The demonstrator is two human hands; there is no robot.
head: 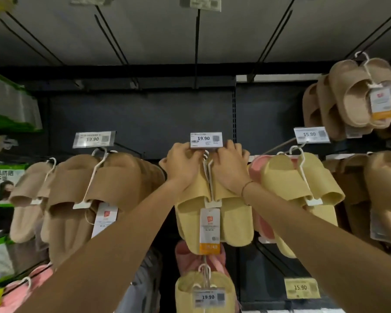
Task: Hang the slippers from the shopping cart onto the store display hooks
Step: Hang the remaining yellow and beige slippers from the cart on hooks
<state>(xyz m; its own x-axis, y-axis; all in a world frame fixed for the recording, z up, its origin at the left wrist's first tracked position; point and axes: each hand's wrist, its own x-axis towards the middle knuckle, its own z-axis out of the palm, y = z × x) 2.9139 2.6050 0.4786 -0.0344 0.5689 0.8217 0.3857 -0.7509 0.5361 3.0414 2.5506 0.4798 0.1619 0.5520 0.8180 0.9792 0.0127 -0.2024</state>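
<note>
A pair of pale yellow slippers [226,215] hangs on a white plastic hanger [207,168] right under the 19.90 price tag [206,139] at the tip of the middle display hook. My left hand [182,164] grips the top of the left slipper. My right hand [229,166] grips the top of the right slipper. Both hands meet at the hanger's hook just below the tag. A white and orange label [210,231] dangles from the pair. The shopping cart is out of view.
Tan slippers [104,188] hang on the left hook, yellow and pink pairs [300,188] on the right hook, beige ones [357,96] higher up at the right. Another yellow pair [204,290] hangs below. Bare black hooks [197,48] jut out overhead.
</note>
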